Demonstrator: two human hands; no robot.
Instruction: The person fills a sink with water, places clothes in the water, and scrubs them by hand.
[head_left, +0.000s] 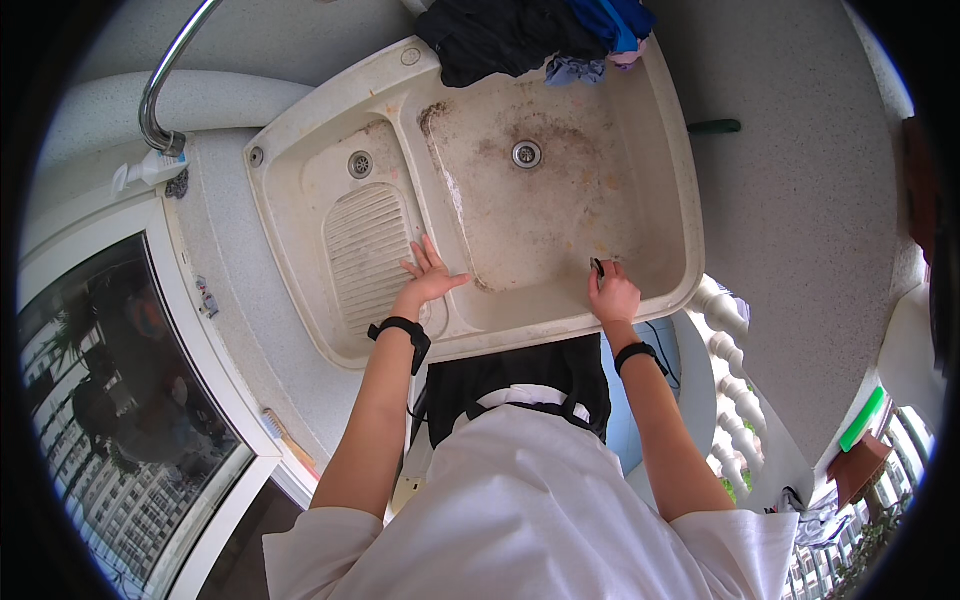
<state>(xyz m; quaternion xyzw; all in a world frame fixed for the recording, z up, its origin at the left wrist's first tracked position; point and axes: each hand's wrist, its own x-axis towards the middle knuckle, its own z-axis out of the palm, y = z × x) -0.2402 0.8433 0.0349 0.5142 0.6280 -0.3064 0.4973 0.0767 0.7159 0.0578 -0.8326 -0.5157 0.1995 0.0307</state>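
A stained, cream-coloured laundry sink (420, 214) with two basins lies in front of me. My left hand (430, 279) rests with fingers spread on the divider, beside the ridged washboard (367, 251) of the left basin, and holds nothing. Near the front right of the larger basin, my right hand (615, 292) is closed around a small dark object (597, 266), mostly hidden by the fingers; its kind cannot be told. The metal drain (526, 154) of the large basin lies beyond that hand. Dark, blue and pink clothes (510, 37) are heaped over the sink's far edge.
A chrome faucet pipe (154, 112) arches at the far left above a white spray bottle (154, 169). A wooden-handled brush (289, 439) lies on the left ledge by a glazed frame. On the right ledge is a dark green object (715, 127); white balusters (729, 352) stand below.
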